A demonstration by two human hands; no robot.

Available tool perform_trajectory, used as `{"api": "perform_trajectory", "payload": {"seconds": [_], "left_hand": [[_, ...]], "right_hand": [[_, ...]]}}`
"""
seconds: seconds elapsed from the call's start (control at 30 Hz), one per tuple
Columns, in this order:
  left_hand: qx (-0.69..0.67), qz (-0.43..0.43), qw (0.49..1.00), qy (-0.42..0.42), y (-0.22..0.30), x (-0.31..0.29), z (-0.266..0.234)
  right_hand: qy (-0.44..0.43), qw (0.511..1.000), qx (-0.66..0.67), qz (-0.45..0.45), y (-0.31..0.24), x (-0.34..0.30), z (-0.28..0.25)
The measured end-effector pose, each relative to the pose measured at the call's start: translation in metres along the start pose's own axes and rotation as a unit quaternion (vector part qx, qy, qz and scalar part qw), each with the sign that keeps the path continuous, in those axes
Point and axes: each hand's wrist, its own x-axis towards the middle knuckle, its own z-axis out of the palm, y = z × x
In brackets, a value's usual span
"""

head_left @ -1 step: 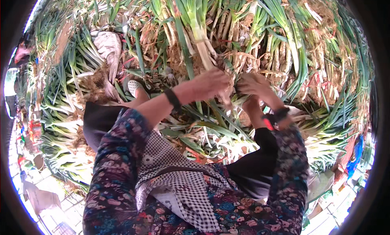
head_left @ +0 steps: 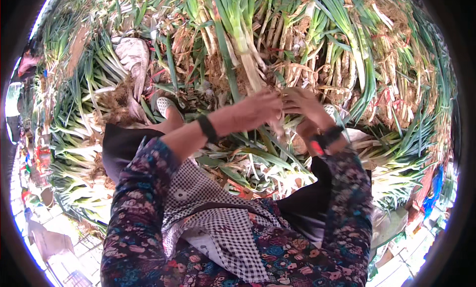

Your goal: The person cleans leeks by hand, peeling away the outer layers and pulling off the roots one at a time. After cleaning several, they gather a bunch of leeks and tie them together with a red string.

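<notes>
One leek (head_left: pixel 242 41) near your left hand (head_left: pixel 260 108); right hand (head_left: pixel 302 103) close by, both curled; can't tell what's held.

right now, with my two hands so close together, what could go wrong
The left hand and right hand nearly meet, so their fingers might bump. Loose leaves lie between the legs and could be slippery if stepped on.

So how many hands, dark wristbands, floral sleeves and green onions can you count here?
Left hand and right hand: 2
Dark wristbands: 2
Floral sleeves: 2
Green onions: too many, overlapping, to count
Total counted: 6
</notes>
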Motion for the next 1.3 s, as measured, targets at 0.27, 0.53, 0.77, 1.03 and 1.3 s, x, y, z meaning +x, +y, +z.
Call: {"api": "perform_trajectory", "payload": {"seconds": [0.27,0.53,0.77,1.03,1.3], "left_hand": [[-0.014,-0.017,0.999,0.034,0.119,-0.035,-0.017],[-0.180,0.120,0.975,0.057,0.212,-0.010,0.015],[-0.438,-0.296,0.700,0.482,0.137,-0.041,-0.074],[-0.713,-0.141,0.504,0.467,0.110,-0.024,-0.124],[-0.587,-0.124,0.517,0.611,0.071,-0.080,-0.187]], "right_hand": [[-0.105,0.966,0.235,0.012,-0.015,0.057,0.115],[0.093,0.992,0.023,-0.077,-0.008,0.007,0.143],[0.078,0.953,-0.137,-0.260,-0.072,-0.089,0.157],[0.117,0.933,0.236,-0.246,-0.084,-0.093,0.178],[0.120,0.771,-0.615,-0.117,0.067,-0.129,0.104]]}}
